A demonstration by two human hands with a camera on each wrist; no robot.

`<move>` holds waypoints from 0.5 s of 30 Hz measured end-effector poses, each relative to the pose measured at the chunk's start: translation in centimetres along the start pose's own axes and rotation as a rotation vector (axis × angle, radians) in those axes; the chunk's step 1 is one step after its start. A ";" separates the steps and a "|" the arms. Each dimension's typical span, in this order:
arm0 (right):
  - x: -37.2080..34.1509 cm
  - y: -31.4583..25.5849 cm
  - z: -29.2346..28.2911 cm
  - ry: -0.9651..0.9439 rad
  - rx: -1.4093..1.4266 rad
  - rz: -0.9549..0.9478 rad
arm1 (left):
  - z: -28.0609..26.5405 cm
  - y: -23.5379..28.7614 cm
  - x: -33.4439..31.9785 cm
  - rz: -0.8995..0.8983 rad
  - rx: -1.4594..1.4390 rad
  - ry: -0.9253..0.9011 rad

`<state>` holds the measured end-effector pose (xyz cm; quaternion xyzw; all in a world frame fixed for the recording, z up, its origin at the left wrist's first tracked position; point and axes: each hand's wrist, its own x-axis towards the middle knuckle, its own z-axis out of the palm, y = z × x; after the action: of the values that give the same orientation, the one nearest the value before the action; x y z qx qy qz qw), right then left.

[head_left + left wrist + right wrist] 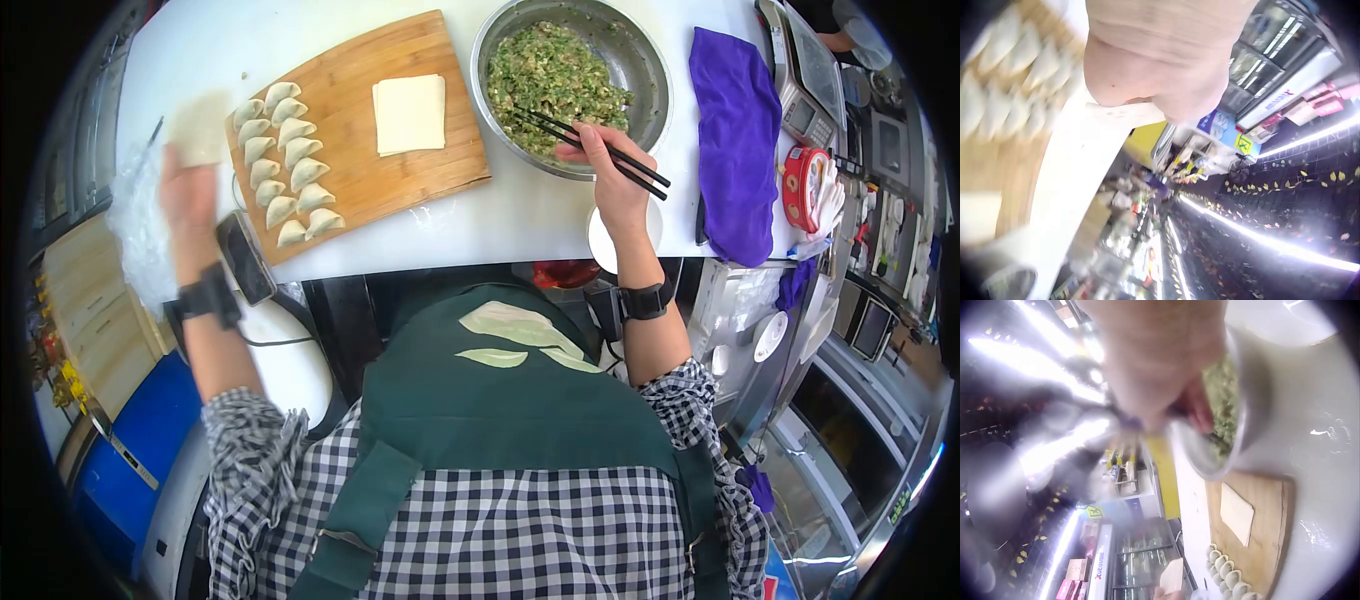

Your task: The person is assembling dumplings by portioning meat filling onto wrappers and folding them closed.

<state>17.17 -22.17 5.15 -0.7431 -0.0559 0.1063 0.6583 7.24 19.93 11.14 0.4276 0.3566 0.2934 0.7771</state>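
Note:
My right hand (620, 175) grips black chopsticks (640, 165), their tips in the green filling (555, 80) inside a metal bowl (660, 110). At the far left my left hand (190, 195), blurred, holds a pale wrapper (200, 125) beyond its fingertips; the right wrist view shows the wrapper (1172, 575) pinched by its lower edge. Between the hands lies a wooden board (350, 190) with two rows of folded dumplings (300, 150) and a stack of square wrappers (410, 115). The left wrist view has the left hand (1160, 56) with its fingers mostly hidden.
A phone (245, 258) sits at the table's front edge, near a clear plastic bag (140, 230). Right of the bowl are a purple cloth (737, 140), a scale (805, 110) and a red tin (803, 190). A white dish (603, 245) is partly under the right forearm.

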 end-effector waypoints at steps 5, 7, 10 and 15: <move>-0.4 0.3 0.0 0.052 0.174 0.095 | -8.5 -0.2 4.4 -0.091 0.076 -0.334; -0.4 0.4 0.0 0.057 0.222 0.109 | -5.3 -4.9 -0.3 -0.392 -0.090 -0.370; -0.7 0.6 -0.2 0.089 0.272 0.122 | 0.4 -10.2 -7.1 -0.598 -0.205 -0.430; -0.9 1.2 -1.1 0.145 0.471 0.201 | 3.7 -14.1 -11.5 -0.751 -0.302 -0.469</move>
<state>16.45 -23.59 4.17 -0.5767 0.0919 0.1276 0.8017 5.80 3.02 3.76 0.2056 0.2548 -0.0642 0.9427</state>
